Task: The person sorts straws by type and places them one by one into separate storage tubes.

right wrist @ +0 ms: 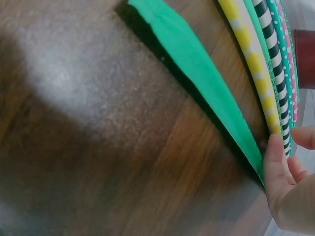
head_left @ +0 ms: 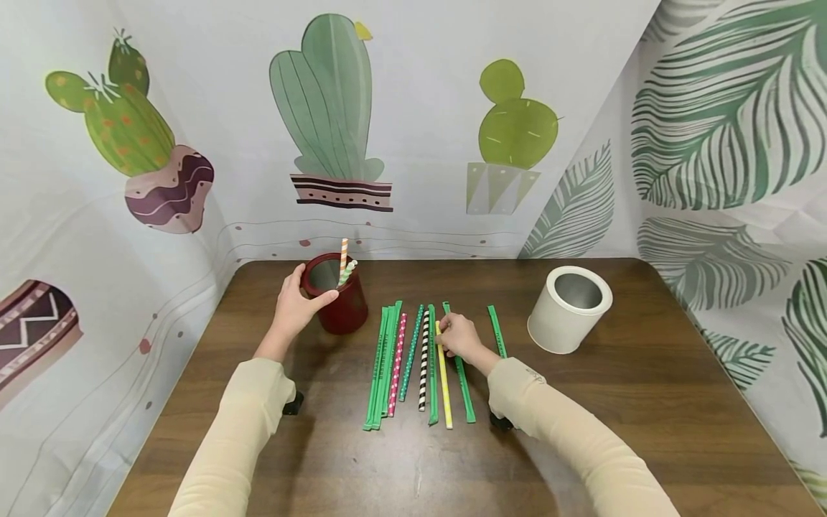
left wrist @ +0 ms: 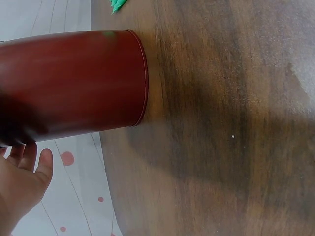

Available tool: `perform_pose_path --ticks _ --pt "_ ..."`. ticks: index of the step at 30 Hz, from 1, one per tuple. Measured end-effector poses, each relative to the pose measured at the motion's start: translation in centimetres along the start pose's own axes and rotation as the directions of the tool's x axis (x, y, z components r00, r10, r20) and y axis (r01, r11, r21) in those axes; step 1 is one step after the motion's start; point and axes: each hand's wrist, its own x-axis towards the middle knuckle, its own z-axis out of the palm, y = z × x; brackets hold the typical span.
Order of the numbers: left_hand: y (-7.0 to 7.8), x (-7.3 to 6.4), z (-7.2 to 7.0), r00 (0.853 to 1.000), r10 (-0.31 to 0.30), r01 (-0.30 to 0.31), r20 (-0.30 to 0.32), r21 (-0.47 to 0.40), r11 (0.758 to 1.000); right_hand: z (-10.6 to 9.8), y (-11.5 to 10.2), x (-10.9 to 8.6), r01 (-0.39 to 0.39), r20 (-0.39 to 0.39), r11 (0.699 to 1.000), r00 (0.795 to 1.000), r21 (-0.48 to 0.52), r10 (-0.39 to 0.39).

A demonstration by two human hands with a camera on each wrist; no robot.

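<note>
My left hand [head_left: 294, 304] holds the red can [head_left: 342, 310], its thumb across the front rim and its fingers along the far left side. An orange-striped straw [head_left: 344, 253] and a green-striped straw [head_left: 347, 272] stand leaning in that can. At the upper end of a yellow patterned straw [head_left: 443, 384] is my right hand [head_left: 462, 337], fingers bent. In the right wrist view the thumb covers that straw's end, with a gap between thumb and forefinger. A green-wrapped straw [right wrist: 202, 81] lies beneath this hand.
Left of the yellow straw lie a black-striped straw [head_left: 423, 362], a teal dotted straw [head_left: 411, 352], a pink dotted straw [head_left: 397, 366] and several green-wrapped straws [head_left: 383, 366]. Another green wrapper [head_left: 496, 330] lies right of the hand. Farther right stands a white can [head_left: 561, 321].
</note>
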Motion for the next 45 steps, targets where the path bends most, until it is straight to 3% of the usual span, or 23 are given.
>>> perform_pose_path --ticks 10,19,27,34,45 --pt "0.0 0.0 0.0 1.000 -0.001 0.001 0.002 0.007 1.000 0.8 -0.2 -0.2 0.040 0.030 0.970 0.999 -0.239 -0.034" --pt "0.2 0.0 0.0 1.000 -0.007 0.007 0.002 0.010 1.000 0.9 -0.4 -0.5 0.039 0.030 0.953 0.999 -0.300 -0.032" --pt "0.3 -0.2 -0.1 1.000 -0.008 0.008 0.003 0.015 1.000 0.9 -0.5 -0.6 0.025 0.051 0.961 0.999 -0.275 -0.011" --pt "0.3 -0.2 -0.2 1.000 -0.004 0.004 -0.003 0.015 1.000 0.3 -0.7 -0.2 -0.016 0.067 0.992 0.997 -0.127 0.024" --pt "0.2 -0.2 -0.1 1.000 -0.001 0.001 0.004 0.017 1.000 -1.8 -4.4 -0.4 0.025 0.128 1.000 0.991 0.008 -0.025"
